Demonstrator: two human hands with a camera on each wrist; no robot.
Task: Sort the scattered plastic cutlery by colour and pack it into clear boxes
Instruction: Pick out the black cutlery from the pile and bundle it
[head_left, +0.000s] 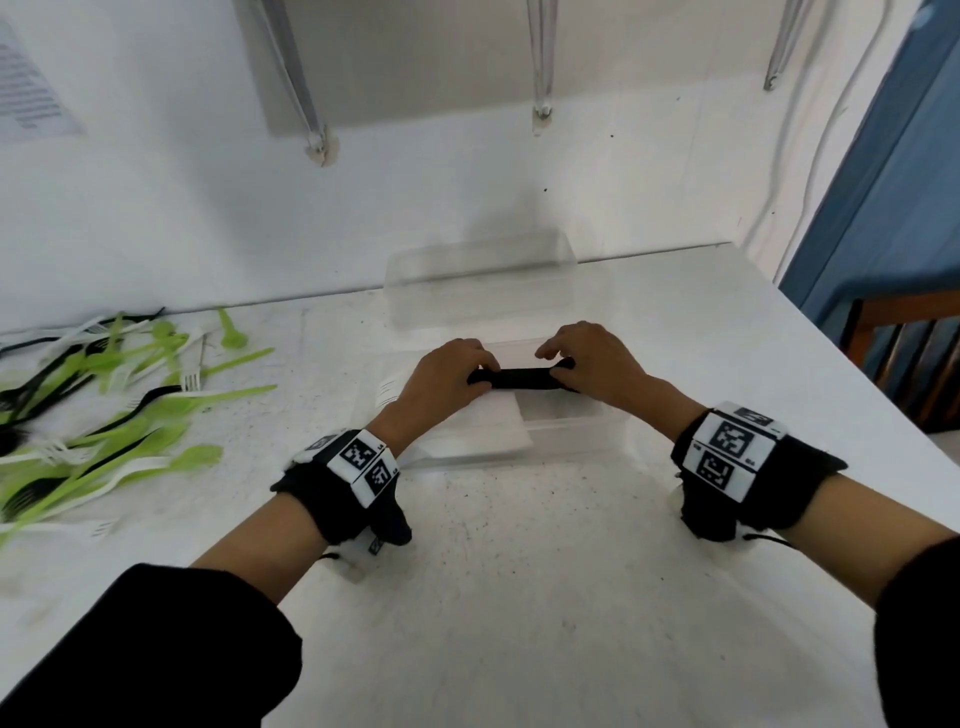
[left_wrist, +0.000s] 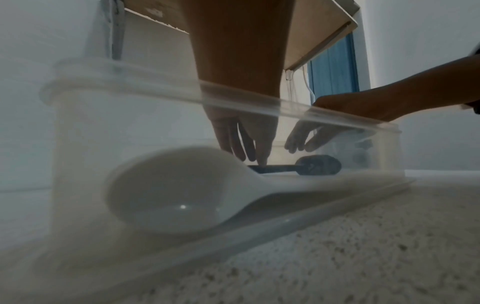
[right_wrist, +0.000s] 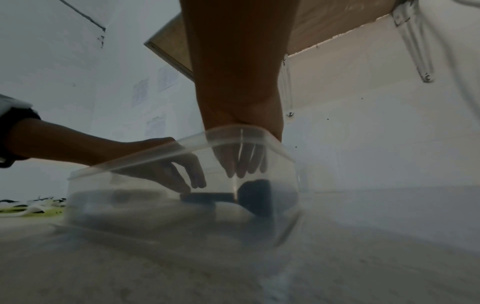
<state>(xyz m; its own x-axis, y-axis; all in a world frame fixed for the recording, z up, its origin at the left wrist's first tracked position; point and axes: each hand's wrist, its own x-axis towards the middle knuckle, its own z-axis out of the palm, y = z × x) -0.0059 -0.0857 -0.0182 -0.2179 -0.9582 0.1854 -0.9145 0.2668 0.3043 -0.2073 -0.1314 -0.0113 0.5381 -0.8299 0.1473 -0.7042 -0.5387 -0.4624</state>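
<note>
You face a white wall (head_left: 467, 197), shelf (head_left: 415, 52) on brackets upper centre, speckled white table (head_left: 519, 571) below, blue door (head_left: 893, 208) upper right.

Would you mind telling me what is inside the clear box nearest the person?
Inside the clear box lie white cutlery and black cutlery, which the left hand and right hand are setting down. The hands cover the ends, so a count is impossible.
</note>
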